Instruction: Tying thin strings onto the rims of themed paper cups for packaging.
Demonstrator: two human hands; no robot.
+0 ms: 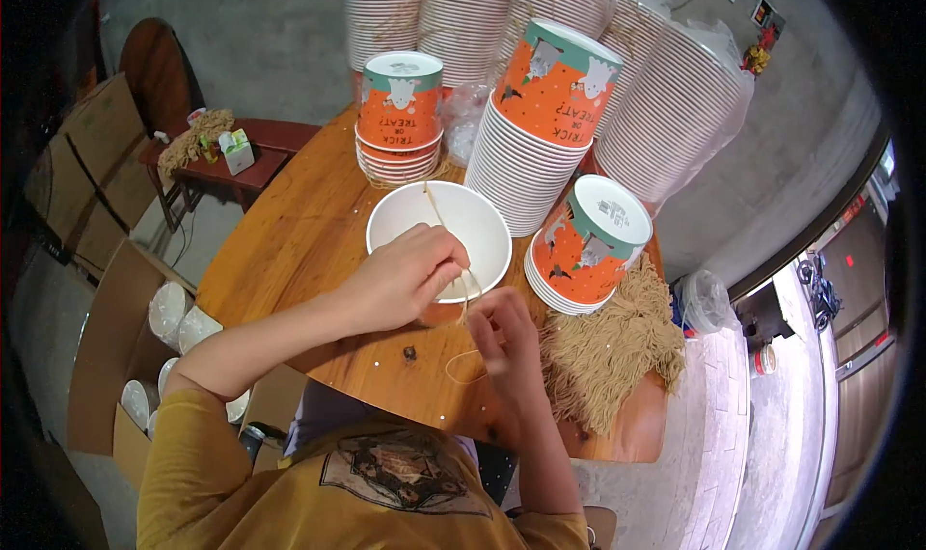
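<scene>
An upright paper bucket [391, 227], white inside, stands on the wooden table in front of me. Thin tan twine [431, 203] runs from its far rim down across the opening to the near rim. My left hand [415, 272] reaches over the near left rim, fingers pinched on the twine. Just outside the near right rim, my right hand [503, 330] has its fingers curled around the twine, partly hiding it. A loose loop of twine lies on the tabletop below my right hand.
Upside-down orange-and-green buckets are stacked behind [552, 92], at the far left [401, 106] and at the right [588, 246]. Wrapped white stacks [675, 96] rise at the back. Cut twine [617, 347] lies at the table's right [289, 261]. An open carton [106, 357] holds white rolls at lower left.
</scene>
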